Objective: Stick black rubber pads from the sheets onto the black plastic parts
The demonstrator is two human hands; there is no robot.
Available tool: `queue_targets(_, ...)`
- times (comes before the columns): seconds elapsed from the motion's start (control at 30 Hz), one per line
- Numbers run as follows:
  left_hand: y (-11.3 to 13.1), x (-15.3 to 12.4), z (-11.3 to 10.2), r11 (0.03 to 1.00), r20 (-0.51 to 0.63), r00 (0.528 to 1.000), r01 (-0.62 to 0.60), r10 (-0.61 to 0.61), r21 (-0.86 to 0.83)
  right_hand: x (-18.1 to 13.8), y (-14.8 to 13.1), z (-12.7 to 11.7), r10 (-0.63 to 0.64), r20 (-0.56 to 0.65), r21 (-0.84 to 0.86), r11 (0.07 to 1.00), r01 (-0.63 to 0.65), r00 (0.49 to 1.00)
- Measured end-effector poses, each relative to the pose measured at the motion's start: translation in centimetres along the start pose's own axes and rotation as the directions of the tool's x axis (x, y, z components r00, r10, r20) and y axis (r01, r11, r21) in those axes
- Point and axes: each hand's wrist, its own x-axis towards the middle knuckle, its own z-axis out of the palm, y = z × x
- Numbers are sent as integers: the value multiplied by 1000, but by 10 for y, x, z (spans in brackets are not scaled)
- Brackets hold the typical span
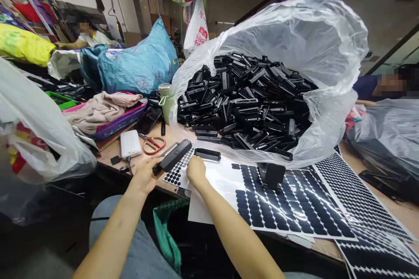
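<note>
My left hand point(145, 176) is closed around a long black plastic part point(175, 156), held tilted above the table edge. Beside it, my right hand point(196, 169) has its fingers curled together at a sheet of small round black stickers point(173, 178); whatever is between those fingers is hidden. Just behind the right hand lies a black frame-shaped part point(207, 154). To its right is a glossy sheet of larger black rounded stickers point(291, 202), partly peeled to white backing, with a black stand-like piece point(274, 176) on top.
A big clear plastic bag point(343, 22) full of black plastic parts point(245, 104) lies open behind. Red-handled scissors point(153, 144), a white power bank point(131, 144) and a green bottle point(166, 102) stand left. More sticker sheets point(363, 196) lie right. Two people sit farther off.
</note>
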Motion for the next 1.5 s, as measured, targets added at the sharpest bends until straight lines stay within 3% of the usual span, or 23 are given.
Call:
queue_targets(0.2, -8, -22, 13, 966, 162, 972, 131, -170, 224, -37, 36, -73, -13, -52, 179, 984, 22, 999)
queue_targets(0.33, -28, -35, 36, 914, 322, 901, 161, -290, 373, -77, 52, -102, -144, -51, 436, 887, 151, 988)
queue_targets(0.43, -46, -38, 50, 883, 392, 853, 153, -344, 443, -93, 62, -93, -86, -26, 446, 891, 89, 996)
queue_targets(0.63, -58, -36, 57, 860, 395, 846, 135, -359, 492, -97, 78, -73, 26, -74, 461, 887, 11, 997)
queue_targets(1.13, -61, -28, 56, 853, 404, 820, 181, -406, 490, -99, 74, -64, -55, -164, 391, 913, 116, 985)
queue_targets(1.2, -62, -25, 54, 860, 398, 815, 219, -421, 462, -100, 73, -64, -37, -217, 357, 927, 114, 976)
queue_targets(1.3, -62, -22, 52, 867, 387, 813, 261, -434, 424, -95, 76, -69, 104, -373, 340, 940, 32, 922)
queue_targets(1.33, -61, -22, 51, 867, 389, 811, 268, -438, 420, -93, 78, -72, 164, -364, 390, 921, -10, 917)
queue_targets(1.4, -61, -26, 53, 868, 415, 794, 269, -445, 417, -88, 82, -74, 223, -203, 564, 822, -72, 954)
queue_targets(1.47, -62, -35, 58, 890, 466, 785, 230, -409, 395, -86, 84, -72, 189, -51, 727, 681, -94, 981)
queue_targets(1.5, -63, -41, 61, 907, 498, 785, 188, -369, 376, -87, 84, -69, 183, -42, 778, 623, -83, 982)
